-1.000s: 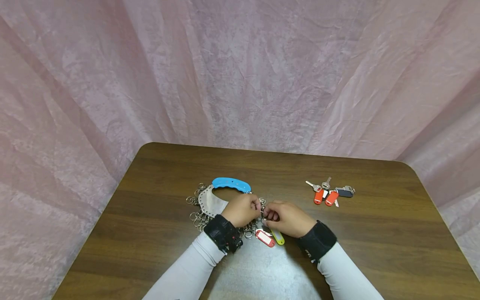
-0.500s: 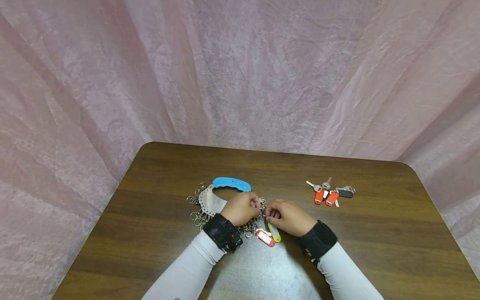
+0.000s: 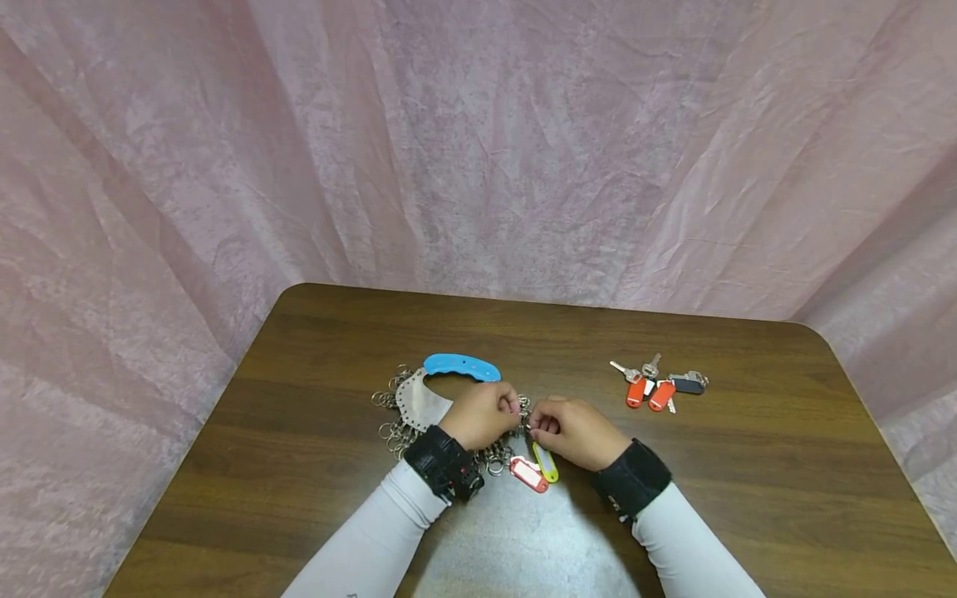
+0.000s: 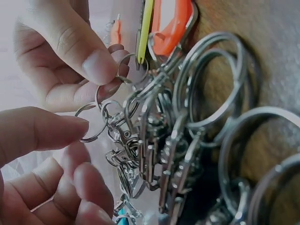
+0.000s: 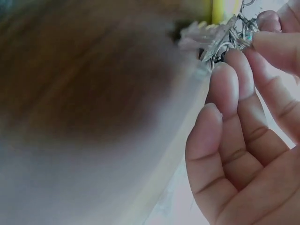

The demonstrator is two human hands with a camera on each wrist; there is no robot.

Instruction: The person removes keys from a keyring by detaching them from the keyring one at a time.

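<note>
A key holder with a blue handle (image 3: pixel 462 365) and a pale plate (image 3: pixel 420 404) lies on the table, metal rings and clasps hanging around its edge. My left hand (image 3: pixel 480 417) is over its right side, and in the left wrist view thumb and finger pinch a small split ring (image 4: pixel 93 123). Close beside it, my right hand (image 3: pixel 579 433) pinches a thin linked ring (image 4: pixel 125 61) that leads to a yellow key tag (image 3: pixel 547 462). A red key tag (image 3: pixel 529 474) lies next to the yellow one, by the clasps (image 4: pixel 150 126).
At the right of the table (image 3: pixel 748 465) lies a small pile of keys (image 3: pixel 650 365) with orange tags (image 3: pixel 636 392) and a dark tag (image 3: pixel 688 385). A pink curtain (image 3: pixel 523 149) hangs behind the table's far edge.
My right hand has shifted slightly right, away from the left hand. The yellow tag has swung a little left, over toward the red tag. The left hand has hardly moved.
</note>
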